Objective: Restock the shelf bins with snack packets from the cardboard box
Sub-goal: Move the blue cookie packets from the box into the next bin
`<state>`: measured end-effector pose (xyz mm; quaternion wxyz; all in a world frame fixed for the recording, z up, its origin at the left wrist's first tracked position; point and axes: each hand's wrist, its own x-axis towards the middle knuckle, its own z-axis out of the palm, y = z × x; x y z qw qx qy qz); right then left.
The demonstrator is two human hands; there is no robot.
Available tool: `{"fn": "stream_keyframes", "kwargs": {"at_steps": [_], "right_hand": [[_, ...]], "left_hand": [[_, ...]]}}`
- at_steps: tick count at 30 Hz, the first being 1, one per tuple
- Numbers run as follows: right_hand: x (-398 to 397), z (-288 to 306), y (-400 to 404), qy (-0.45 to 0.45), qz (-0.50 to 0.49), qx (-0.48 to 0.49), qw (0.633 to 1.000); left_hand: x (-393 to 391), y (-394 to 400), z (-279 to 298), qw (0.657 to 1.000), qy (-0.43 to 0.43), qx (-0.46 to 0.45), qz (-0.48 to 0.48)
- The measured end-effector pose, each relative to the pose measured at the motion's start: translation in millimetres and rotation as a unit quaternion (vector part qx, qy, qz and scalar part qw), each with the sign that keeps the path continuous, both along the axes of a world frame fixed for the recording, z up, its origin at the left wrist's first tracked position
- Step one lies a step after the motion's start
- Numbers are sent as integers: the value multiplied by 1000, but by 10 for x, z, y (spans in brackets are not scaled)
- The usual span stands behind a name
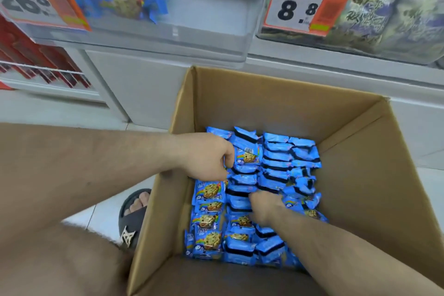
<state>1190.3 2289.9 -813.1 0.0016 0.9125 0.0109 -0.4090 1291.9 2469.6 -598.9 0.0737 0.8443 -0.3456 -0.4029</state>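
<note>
Packets (276, 175) in blue wrappers fill most of the floor of the box (360, 175), standing on edge in rows on the right and lying face up in a column on the left, so you have plenty left to move. The clear bin (204, 38) on the shelf above the box holds only a few matching blue packets at its far left; its middle and right look bare, so by my reckoning the restock is at an early stage. The bin to the right, behind the 8.8 tag (302, 6), is already packed with different, dark green bags.

Your left hand (206, 158) is down inside the box at the left of the rows, fingers curled, and it seems to pinch one face-up packet (247, 156) at its left edge; the grip itself is partly hidden by your knuckles. Your right hand (264, 204) reaches in from the near side, its fingers dug down among the upright packets in the middle rows. I cannot tell whether it has closed on any, since the fingertips are buried between the wrappers.
</note>
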Motion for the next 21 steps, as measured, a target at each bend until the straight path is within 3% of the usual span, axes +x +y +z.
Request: {"fn": "stream_keyframes", "kwargs": {"at_steps": [5, 7, 9, 11, 14, 17, 19, 21], "right_hand": [[32, 14, 13, -43, 43, 23, 998], [52, 210, -75, -135, 57, 87, 985], [33, 431, -178, -323, 92, 144, 931], [20, 625, -258, -478, 115, 192, 850], [62, 875, -186, -587, 113, 244, 764], [136, 1124, 30, -635, 107, 287, 709], [199, 1151, 70, -612, 96, 315, 719], [255, 1032, -81, -528, 61, 292, 795]], "left_hand": [[28, 28, -45, 989, 64, -29, 127], [25, 11, -48, 969, 114, -60, 210], [37, -17, -31, 952, 145, -70, 261], [51, -43, 7, 939, 157, -59, 302], [41, -57, 38, 900, 222, -45, 372], [3, -86, 52, 848, 300, -96, 425], [4, -70, 2, 840, 283, -138, 441], [41, -31, -77, 875, 199, -152, 415]]}}
